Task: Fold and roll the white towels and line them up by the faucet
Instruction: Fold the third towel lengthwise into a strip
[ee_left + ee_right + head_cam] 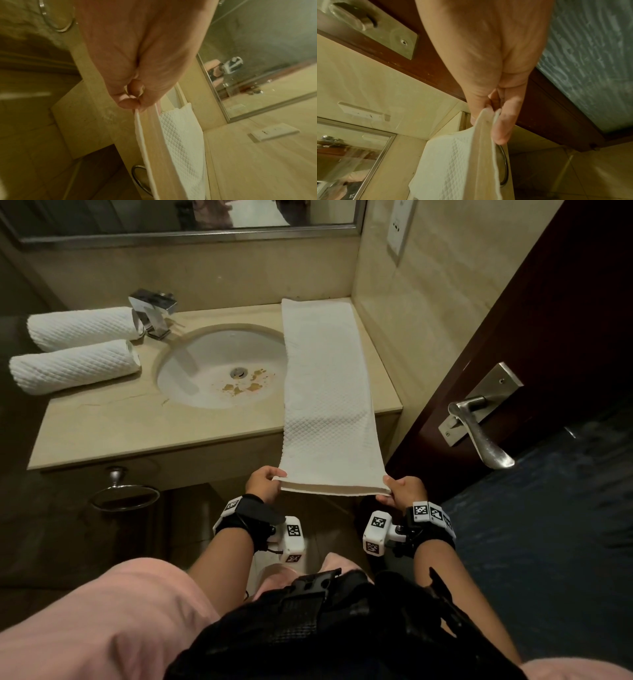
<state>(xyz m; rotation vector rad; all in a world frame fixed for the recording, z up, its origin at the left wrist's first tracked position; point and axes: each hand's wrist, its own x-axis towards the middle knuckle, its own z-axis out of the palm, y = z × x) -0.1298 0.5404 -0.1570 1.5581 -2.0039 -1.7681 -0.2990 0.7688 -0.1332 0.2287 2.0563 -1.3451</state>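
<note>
The folded towel [325, 392] stretches away from the left hand [263, 484] and right hand [404, 491], each pinching a near corner; uneven pulling could skew its layers.

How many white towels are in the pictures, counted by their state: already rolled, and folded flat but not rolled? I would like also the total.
Rolled towels: 2, the rear roll and the front roll, left of the faucet.
Folded flat towel: 1, its near end held by the left hand and the right hand.
Total: 3 towels.
</note>
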